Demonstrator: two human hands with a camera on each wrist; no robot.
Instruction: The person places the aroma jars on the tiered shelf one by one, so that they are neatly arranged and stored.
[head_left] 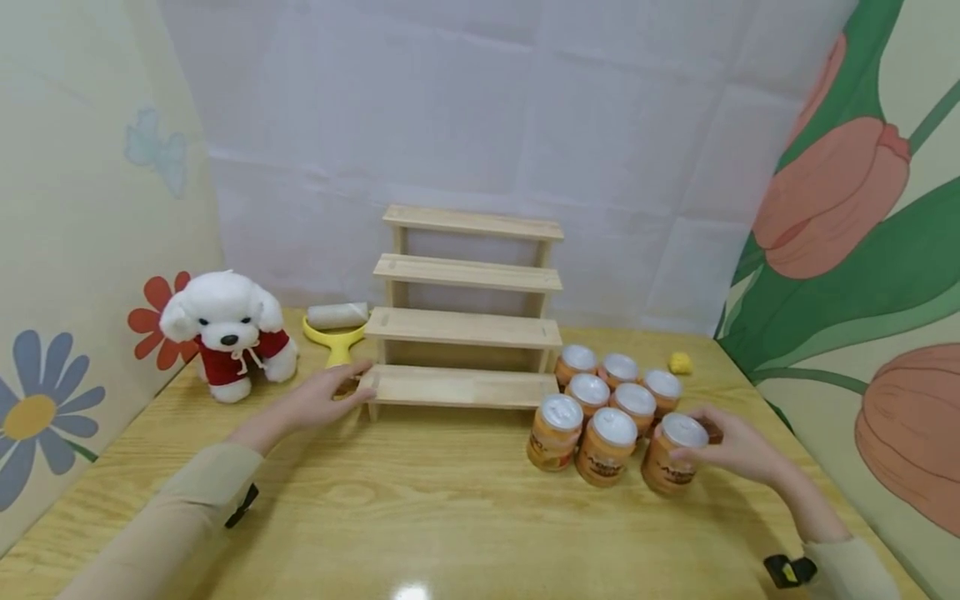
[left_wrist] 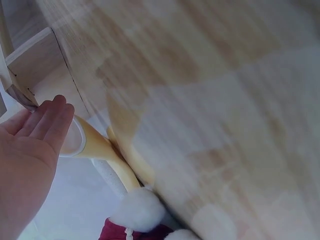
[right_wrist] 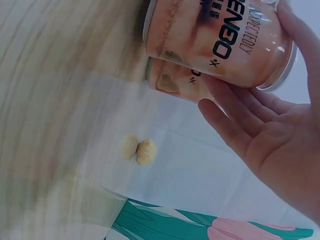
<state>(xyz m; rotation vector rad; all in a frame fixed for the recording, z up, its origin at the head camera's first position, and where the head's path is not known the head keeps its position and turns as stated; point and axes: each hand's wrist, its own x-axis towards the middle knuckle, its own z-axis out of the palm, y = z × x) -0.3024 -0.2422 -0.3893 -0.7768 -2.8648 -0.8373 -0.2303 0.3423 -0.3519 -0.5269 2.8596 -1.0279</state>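
Note:
On the right, my right hand (head_left: 738, 446) grips an orange can (head_left: 670, 462) with a silver lid, thumb on the near side and fingers behind. Dark lettering runs over the can (right_wrist: 220, 42) in the right wrist view. Several like cans (head_left: 606, 454) stand in a cluster just left of it. My left hand (head_left: 322, 400) is at the left end of the lowest step of a wooden four-step shelf (head_left: 465, 328). Seen from the left wrist, its fingers (left_wrist: 57, 120) are fairly straight and their tips meet the step's end.
A white plush dog (head_left: 228, 321) in red sits at the back left. Between it and the shelf lies a yellow-handled roller (head_left: 337, 316). A small yellow object (head_left: 680, 363) rests behind the cans. A white cloth (head_left: 480, 125) hangs at the back of the wooden table (head_left: 420, 517).

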